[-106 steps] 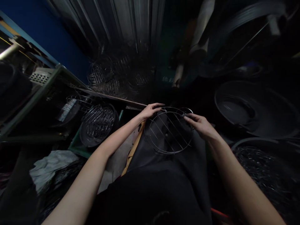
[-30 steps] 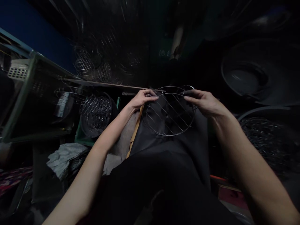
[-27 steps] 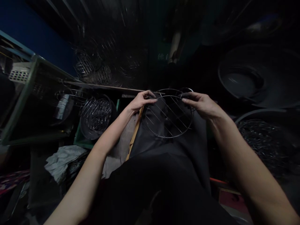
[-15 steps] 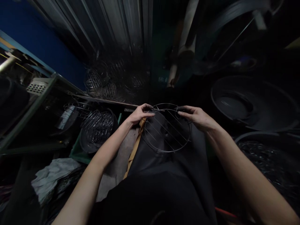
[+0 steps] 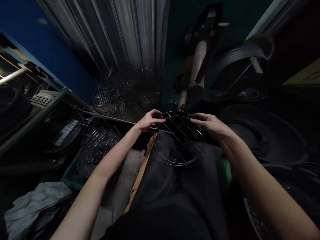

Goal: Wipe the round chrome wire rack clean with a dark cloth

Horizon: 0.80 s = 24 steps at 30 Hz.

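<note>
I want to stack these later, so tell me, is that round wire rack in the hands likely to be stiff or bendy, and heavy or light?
Probably fairly stiff: the wire rack keeps its round shape while the left hand and right hand grip only its far rim. Likely light, being thin wires with wide gaps. Set on edge, the round rim could roll.

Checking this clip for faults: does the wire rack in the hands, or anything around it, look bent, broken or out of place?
Nothing stands out. The round wire rack looks evenly shaped with straight cross wires, held at its far rim by the left hand and right hand. Fine damage is too dim to judge.
</note>
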Each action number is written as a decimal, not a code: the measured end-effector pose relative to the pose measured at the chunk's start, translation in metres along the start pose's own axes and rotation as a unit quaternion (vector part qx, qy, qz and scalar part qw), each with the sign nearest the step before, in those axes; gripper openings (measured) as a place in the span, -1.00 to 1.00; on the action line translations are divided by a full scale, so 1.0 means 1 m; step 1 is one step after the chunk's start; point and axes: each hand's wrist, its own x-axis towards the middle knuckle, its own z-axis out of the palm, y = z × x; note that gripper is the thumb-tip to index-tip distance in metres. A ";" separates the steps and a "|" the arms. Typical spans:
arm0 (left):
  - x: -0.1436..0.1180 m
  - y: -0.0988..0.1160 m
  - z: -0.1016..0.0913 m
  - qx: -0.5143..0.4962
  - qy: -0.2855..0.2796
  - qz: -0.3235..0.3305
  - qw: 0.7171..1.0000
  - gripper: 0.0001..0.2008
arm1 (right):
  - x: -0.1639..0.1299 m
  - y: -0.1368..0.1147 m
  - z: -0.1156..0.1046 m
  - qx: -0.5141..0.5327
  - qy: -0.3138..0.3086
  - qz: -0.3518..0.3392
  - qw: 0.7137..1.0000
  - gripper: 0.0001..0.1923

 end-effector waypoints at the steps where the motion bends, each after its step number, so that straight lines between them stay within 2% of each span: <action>1: 0.004 0.003 0.000 -0.002 -0.003 -0.002 1.000 -0.50 | 0.002 -0.001 -0.001 0.000 0.003 0.001 1.000 -0.59; 6: 0.024 0.011 -0.005 -0.014 -0.020 -0.021 0.999 -0.51 | 0.014 -0.007 0.002 0.004 0.030 0.008 0.999 -0.66; 15: 0.058 0.013 -0.021 0.007 -0.061 -0.026 0.998 -0.54 | 0.024 -0.010 0.009 0.019 0.070 -0.003 0.997 -0.72; 24: 0.072 0.019 -0.027 -0.012 -0.096 -0.034 0.995 -0.58 | 0.021 -0.010 0.014 0.029 0.093 0.009 0.995 -0.68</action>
